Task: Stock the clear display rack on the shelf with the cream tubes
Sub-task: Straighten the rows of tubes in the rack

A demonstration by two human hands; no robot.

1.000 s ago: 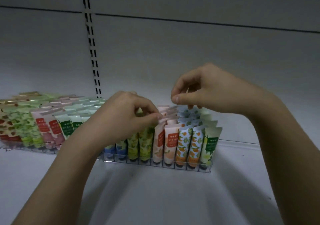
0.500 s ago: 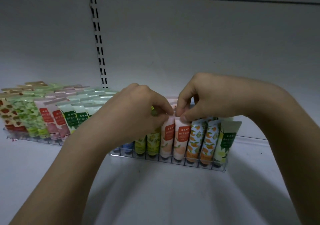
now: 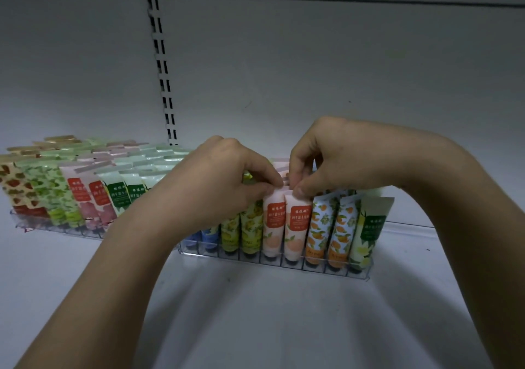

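Cream tubes (image 3: pixel 295 226) stand cap-down in the clear display rack (image 3: pixel 284 263), which sits on the white shelf (image 3: pixel 255 312) just right of centre. Along its front row, from left to right, are 2 blue tubes (image 3: pixel 210 236), 2 yellow-green tubes (image 3: pixel 250 226), 2 peach tubes with red labels, 2 orange-print tubes (image 3: pixel 318 226) and 1 pale tube with a green label (image 3: pixel 369 232). The left hand (image 3: pixel 221 187) reaches in over the rack, its fingers curled and pinching the crimped top edge of the left peach tube (image 3: pixel 272 223). The right hand (image 3: pixel 335 161) comes in from the right, thumb and forefinger pinching the top of the neighbouring peach tube. Both hands' fingertips nearly meet above the 2 tubes. A second rack (image 3: pixel 56 226), packed with more tubes, sits to the left on the same shelf, partly behind the left forearm. A slotted upright (image 3: pixel 162 64) runs up the grey back panel.
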